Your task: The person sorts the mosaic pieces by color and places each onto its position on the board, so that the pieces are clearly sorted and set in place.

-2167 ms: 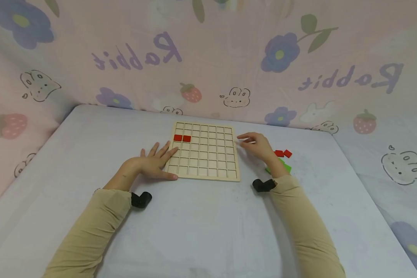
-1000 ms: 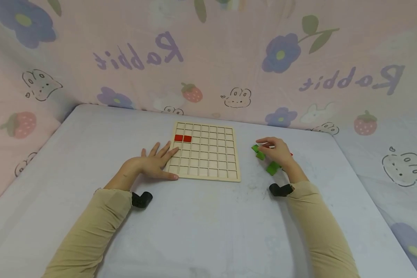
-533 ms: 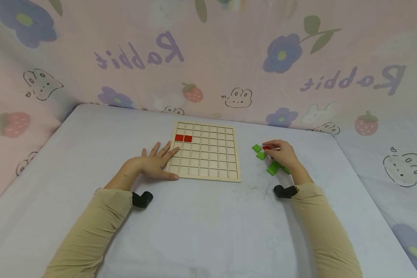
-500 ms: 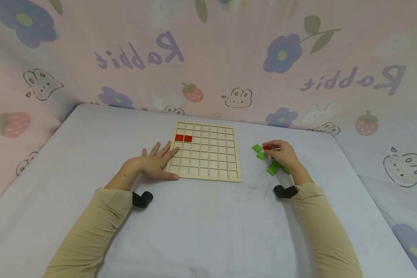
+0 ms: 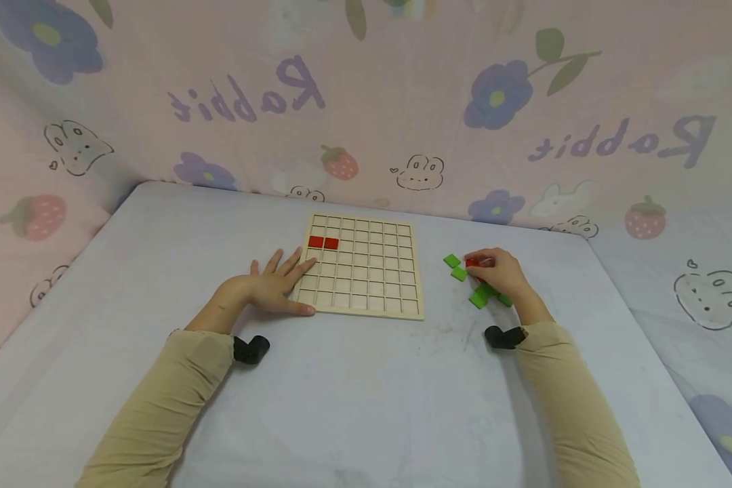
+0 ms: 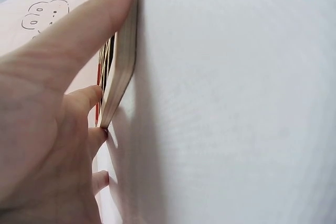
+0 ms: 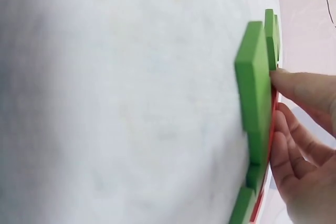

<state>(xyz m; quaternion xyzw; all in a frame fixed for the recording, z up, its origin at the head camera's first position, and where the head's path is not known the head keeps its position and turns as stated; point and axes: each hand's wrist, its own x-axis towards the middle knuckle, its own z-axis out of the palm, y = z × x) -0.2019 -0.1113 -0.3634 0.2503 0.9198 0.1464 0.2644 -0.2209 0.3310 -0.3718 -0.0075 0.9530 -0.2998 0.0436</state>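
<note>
A light wooden grid board (image 5: 369,315) lies on the table, with two red square tiles (image 5: 323,242) side by side in cells near its left edge. My left hand (image 5: 274,290) is spread over the board's lower left edge, and its thumb (image 6: 118,3) rests along the near rim. To the right of the board, my right hand (image 5: 501,272) pinches a red tile (image 5: 472,263) between thumb and fingertips, low among the loose tiles. Green tiles (image 7: 254,82) stand close in front of its fingers in the right wrist view. More red under the hand is partly hidden.
Two green tiles (image 5: 455,267) lie between the board and my right hand. Several more green tiles (image 5: 480,296) are heaped below that hand. A white cloth covers the table (image 5: 366,393), and a printed curtain (image 5: 366,102) hangs behind it.
My right hand has drawn back from the board's right edge to the loose tiles and taken a red tile in its fingertips, shifting slightly right since. My left hand has stayed on the board.
</note>
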